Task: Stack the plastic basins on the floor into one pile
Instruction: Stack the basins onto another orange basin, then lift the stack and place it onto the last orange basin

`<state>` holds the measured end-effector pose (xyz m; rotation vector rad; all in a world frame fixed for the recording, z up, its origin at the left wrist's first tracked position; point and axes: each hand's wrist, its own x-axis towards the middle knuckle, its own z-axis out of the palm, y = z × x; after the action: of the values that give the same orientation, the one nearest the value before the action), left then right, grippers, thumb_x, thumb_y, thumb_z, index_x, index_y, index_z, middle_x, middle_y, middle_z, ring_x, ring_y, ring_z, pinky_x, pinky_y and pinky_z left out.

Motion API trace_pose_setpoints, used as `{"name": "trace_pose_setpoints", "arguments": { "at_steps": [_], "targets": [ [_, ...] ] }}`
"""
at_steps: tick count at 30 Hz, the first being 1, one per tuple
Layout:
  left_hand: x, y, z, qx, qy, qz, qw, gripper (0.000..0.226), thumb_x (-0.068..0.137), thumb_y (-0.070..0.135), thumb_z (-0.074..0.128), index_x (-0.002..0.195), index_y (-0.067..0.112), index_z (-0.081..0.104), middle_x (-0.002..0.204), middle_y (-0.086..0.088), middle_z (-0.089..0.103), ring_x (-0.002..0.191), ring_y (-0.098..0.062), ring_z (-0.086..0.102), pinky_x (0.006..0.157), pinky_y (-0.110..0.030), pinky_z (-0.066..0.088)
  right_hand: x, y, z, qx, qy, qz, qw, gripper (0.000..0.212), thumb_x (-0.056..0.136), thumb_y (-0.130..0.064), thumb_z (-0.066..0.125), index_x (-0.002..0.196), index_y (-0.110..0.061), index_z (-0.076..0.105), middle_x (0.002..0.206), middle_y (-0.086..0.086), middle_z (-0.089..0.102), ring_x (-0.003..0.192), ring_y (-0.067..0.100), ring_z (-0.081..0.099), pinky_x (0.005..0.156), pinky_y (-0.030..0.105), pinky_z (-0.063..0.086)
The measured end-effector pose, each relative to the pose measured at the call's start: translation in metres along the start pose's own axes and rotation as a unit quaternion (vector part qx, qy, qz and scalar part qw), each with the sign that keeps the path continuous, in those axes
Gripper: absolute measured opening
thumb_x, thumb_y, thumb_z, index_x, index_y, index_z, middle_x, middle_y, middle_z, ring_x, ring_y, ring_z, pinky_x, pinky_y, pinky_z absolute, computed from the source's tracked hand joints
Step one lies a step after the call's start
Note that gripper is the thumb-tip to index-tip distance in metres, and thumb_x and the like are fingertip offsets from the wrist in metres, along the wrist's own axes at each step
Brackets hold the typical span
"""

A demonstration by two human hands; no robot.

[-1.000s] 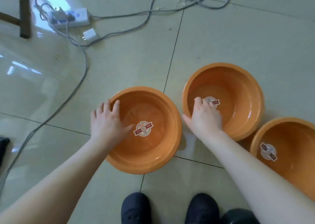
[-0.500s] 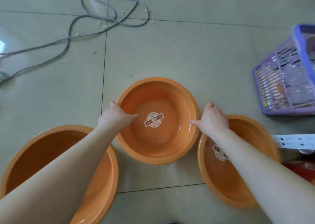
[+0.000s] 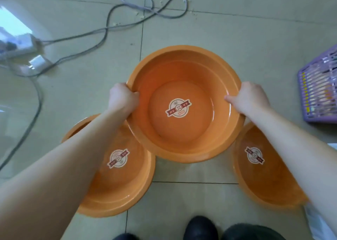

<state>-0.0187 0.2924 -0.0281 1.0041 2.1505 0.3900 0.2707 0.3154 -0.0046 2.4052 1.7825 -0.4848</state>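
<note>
You now have the middle round orange plastic basin (image 3: pixel 184 143) gripped at opposite sides of its rim: your left hand (image 3: pixel 122 101) is closed over the left edge with the thumb hooked inside the wall, and your right hand (image 3: pixel 250 98) is closed on the right edge, thumb pointing in over the rim. Half a second ago both hands only rested at that basin's sides while it sat flat on the tiled floor (image 3: pixel 237 39); now it looks raised, its near rim overlapping the far edges of the two others. The left orange plastic basin (image 3: pixel 124 188) lies on the floor beneath your left forearm, and the right orange plastic basin (image 3: pixel 262 185) lies beneath your right forearm, each with a round label showing in its bottom. None of the three is nested in another yet. The purple slatted plastic basket (image 3: pixel 319 92) sits at the right edge, grey cables (image 3: pixel 102 35) and a white power strip (image 3: pixel 20 44) are at the upper left, and your dark shoes (image 3: pixel 200 228) show at the bottom.
</note>
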Motion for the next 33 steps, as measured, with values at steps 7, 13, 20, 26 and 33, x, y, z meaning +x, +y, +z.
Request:
{"name": "trace_pose_setpoints", "arguments": {
  "at_steps": [7,13,20,26,33],
  "targets": [
    [-0.08,-0.108,-0.164,0.085,0.042,-0.094,0.991,0.02,0.085,0.024,0.056,0.089,0.005,0.06,0.079,-0.014,0.062,0.073,-0.033,0.061,0.067,-0.038,0.052,-0.121,-0.126,-0.022,-0.013,-0.122,-0.115,0.986,0.032,0.09,-0.027,0.056,0.103,0.001,0.058,0.108,0.022,0.064,0.102,0.036,0.059,0.079,0.036,0.048],
    [-0.089,-0.214,-0.141,0.18,-0.027,-0.188,0.965,0.03,0.094,0.034,0.047,0.092,0.007,0.057,0.082,-0.01,0.058,0.076,-0.028,0.056,0.067,-0.036,0.046,-0.152,-0.168,0.064,-0.122,-0.19,-0.129,0.966,0.028,0.092,-0.01,0.05,0.117,-0.001,0.055,0.122,0.018,0.058,0.11,0.033,0.057,0.084,0.034,0.048],
    [-0.058,-0.293,-0.066,0.182,-0.022,-0.215,0.959,0.042,0.094,0.036,0.047,0.104,-0.001,0.062,0.087,-0.014,0.06,0.08,-0.032,0.059,0.071,-0.037,0.05,-0.142,-0.158,0.166,-0.156,-0.183,-0.121,0.963,0.031,0.092,-0.009,0.048,0.121,0.001,0.052,0.125,0.018,0.055,0.113,0.034,0.055,0.087,0.035,0.047],
    [-0.071,-0.27,-0.066,0.32,0.028,-0.13,0.938,0.087,0.076,0.055,0.063,0.141,0.009,0.028,0.137,-0.021,0.046,0.126,-0.041,0.043,0.102,-0.051,0.038,-0.151,-0.126,0.159,-0.058,-0.104,-0.143,0.983,0.046,0.09,-0.036,0.05,0.118,-0.001,0.043,0.118,0.019,0.058,0.11,0.036,0.055,0.078,0.039,0.044],
    [-0.122,-0.079,-0.034,0.407,-0.022,0.213,0.888,0.104,0.068,0.073,0.054,0.149,0.022,0.014,0.158,-0.013,0.016,0.144,-0.035,0.011,0.116,-0.052,0.013,-0.155,0.032,0.029,-0.093,-0.005,-0.123,0.988,0.086,0.067,-0.048,0.073,0.133,-0.005,0.037,0.134,0.016,0.046,0.126,0.032,0.039,0.103,0.046,0.034]
  ]
}}
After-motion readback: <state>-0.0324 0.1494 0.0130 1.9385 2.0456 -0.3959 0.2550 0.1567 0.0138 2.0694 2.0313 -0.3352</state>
